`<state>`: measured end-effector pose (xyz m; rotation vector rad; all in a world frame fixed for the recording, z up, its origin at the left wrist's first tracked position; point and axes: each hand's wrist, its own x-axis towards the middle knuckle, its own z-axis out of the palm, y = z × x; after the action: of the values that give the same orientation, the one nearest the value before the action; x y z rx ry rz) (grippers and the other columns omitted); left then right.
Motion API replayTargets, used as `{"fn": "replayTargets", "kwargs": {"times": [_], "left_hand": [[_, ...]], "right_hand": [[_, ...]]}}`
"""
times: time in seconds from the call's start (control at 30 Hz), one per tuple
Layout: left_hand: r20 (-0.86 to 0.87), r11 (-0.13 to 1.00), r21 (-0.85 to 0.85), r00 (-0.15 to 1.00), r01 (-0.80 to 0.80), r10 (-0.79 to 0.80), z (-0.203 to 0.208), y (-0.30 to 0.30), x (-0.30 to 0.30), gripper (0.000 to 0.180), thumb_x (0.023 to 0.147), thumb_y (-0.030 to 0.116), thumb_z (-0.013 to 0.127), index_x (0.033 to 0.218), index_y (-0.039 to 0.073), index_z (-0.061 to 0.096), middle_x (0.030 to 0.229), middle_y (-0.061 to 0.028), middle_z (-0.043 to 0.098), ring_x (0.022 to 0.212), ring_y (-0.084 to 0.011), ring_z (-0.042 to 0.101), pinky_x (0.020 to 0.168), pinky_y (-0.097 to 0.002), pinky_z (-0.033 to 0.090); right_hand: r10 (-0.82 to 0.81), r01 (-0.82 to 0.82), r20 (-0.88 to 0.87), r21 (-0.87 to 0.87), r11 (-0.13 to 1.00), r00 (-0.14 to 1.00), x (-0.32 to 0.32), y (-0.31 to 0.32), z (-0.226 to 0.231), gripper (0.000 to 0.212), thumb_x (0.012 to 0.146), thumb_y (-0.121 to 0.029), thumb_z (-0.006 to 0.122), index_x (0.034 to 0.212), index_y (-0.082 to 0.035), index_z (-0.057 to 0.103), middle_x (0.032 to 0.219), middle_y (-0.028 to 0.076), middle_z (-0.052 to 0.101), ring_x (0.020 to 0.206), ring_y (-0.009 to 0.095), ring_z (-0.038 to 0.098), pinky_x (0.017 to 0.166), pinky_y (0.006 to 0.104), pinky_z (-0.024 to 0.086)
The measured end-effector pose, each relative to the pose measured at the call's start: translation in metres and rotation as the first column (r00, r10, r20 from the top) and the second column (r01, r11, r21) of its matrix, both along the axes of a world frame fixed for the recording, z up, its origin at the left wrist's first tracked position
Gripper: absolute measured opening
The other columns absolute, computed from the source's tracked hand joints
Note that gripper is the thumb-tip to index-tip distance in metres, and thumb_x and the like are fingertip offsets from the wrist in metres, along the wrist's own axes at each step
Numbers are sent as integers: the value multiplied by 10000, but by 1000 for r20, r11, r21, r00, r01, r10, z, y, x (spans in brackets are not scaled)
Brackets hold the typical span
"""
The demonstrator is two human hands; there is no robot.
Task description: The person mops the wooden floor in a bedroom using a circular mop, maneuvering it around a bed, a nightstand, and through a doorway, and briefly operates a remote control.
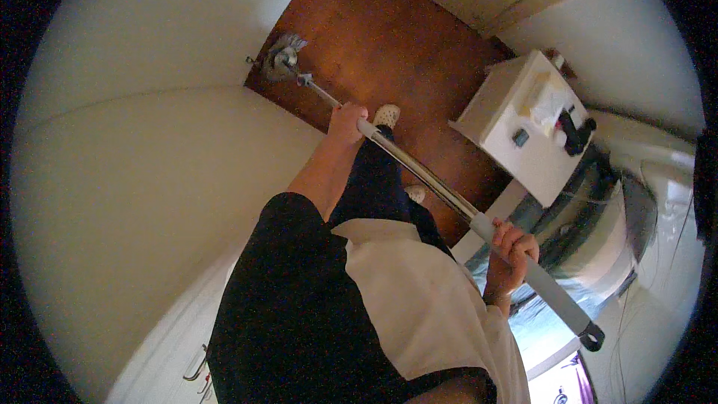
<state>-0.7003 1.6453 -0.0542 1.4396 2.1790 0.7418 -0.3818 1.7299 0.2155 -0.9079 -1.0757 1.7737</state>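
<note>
A mop [422,172] with a silver pole and grey grips slants across the view. My left hand [347,121] is closed around the lower part of the pole. Higher up, my right hand [511,251] wraps around the grey upper grip, and the dark end of the handle sticks out beyond it. The grey, fringed mop head [284,56] rests on the brown floor [389,37] in the corner by the pale wall, beyond my left hand.
To the right stands a small white cabinet [508,150] with papers, a black object [574,133] and other small items on top. A bed [598,254] with rumpled covers lies behind it. My light, dotted shoes [387,115] are on the floor. Pale walls [179,135] close in the left side.
</note>
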Motion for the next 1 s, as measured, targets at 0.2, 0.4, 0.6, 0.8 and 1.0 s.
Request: {"fn": "replayTargets", "kwargs": {"times": [0.2,0.4,0.6,0.8,1.0], "left_hand": [[178,949,-229,968,215,-177,50,-22,117,91,597,178,629,667,140,586,698,-79,576,789,-293,537,662,-512,373],[155,834,-287,882,471,-445,114,18,245,94,675,114,555,749,161,592,830,-43,567,910,-248,511,845,-558,302],[114,863,-210,889,459,-444,125,72,222,86,686,101,538,747,131,591,832,-63,567,911,-256,511,869,-546,302],[75,873,-235,903,427,-422,85,127,114,123,677,75,541,763,137,604,868,-64,576,937,-271,503,816,-534,340],[108,806,-335,870,488,-481,59,180,18,163,669,53,537,781,153,600,872,-68,576,948,-275,499,829,-517,346]], "right_hand": [[-23,24,-5,82,996,1000,113,-31,56,205,755,-174,495,628,-109,348,560,17,340,568,157,343,794,426,363],[-275,275,-24,147,950,961,204,-55,154,214,773,-179,473,638,-143,312,528,-9,274,566,130,345,810,367,325],[-499,489,-15,223,843,867,171,-61,156,177,721,-171,479,639,-128,327,525,9,267,587,148,363,846,390,358],[-485,479,-30,216,851,874,76,-18,100,176,795,-135,453,663,-110,340,548,29,310,602,181,346,738,399,345],[-315,300,224,96,949,923,19,25,65,239,758,-152,563,635,-116,361,617,37,400,705,193,420,930,456,297]]}}
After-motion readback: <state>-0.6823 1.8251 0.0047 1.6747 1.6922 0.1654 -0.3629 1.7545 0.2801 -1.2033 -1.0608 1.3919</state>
